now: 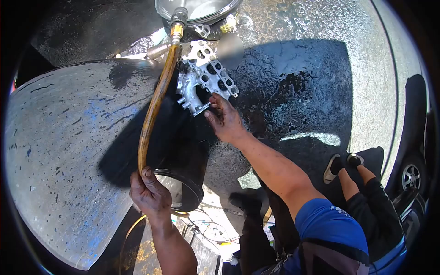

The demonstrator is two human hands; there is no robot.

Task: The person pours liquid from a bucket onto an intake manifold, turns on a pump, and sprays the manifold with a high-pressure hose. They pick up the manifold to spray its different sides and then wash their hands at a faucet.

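Note:
A yellow-brown hose (pixel 156 107) runs upward from my left hand (pixel 150 192), whose fingers are wrapped round it. At its upper end is a metal coupling (pixel 178 23) close to a round metal basin. A silver metal casting (pixel 190 91) with ports and stubs lies among the parts at upper centre. My right hand (pixel 224 118) reaches to the casting's lower end, thumb and fingers apart at its flange. Against the casting rests a flat metal plate (pixel 213 75) with several dark oval holes.
The round basin (pixel 201 10) stands at the top. A large curved grey panel (pixel 68 151) fills the left side. Below centre is a black cylinder (pixel 185 183). Another person's legs (pixel 353 183) are at the right, near a car wheel (pixel 411 176). Wet ground (pixel 293 82) shines beyond.

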